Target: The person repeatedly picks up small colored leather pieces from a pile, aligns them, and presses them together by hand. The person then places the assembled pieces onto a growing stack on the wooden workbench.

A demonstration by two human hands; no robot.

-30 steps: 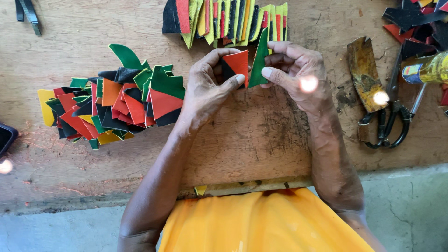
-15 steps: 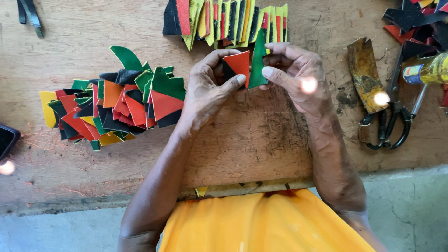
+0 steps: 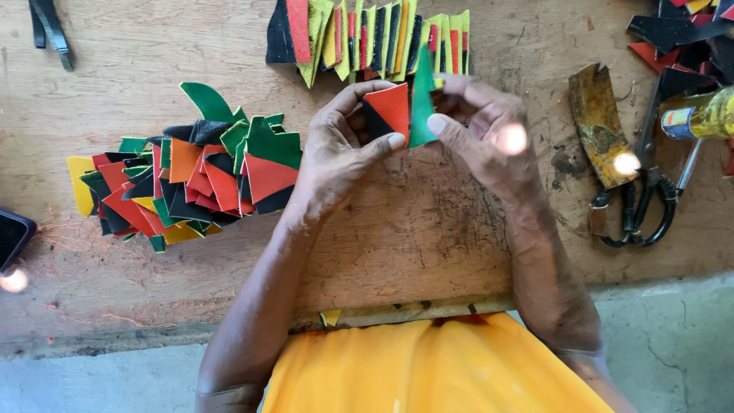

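Red-and-black piece (image 3: 386,111) sits pinched in your left hand (image 3: 340,153), thumb closed over its lower edge, above the wooden table (image 3: 428,229). Your right hand (image 3: 482,134) grips a green triangle (image 3: 421,99) touching that piece's right edge. A heap of coloured cut pieces (image 3: 191,180) lies just left; scissors (image 3: 646,206) lie to your right.

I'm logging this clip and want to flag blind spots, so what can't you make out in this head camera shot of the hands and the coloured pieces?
- Red-and-black piece: lower edge hidden by the left hand.
- Green piece: its back and part of its right edge covered by the right hand.
- Dark object: cut off by the left edge.
- Scissors: blades hidden under scraps; glare spots blur nearby detail.
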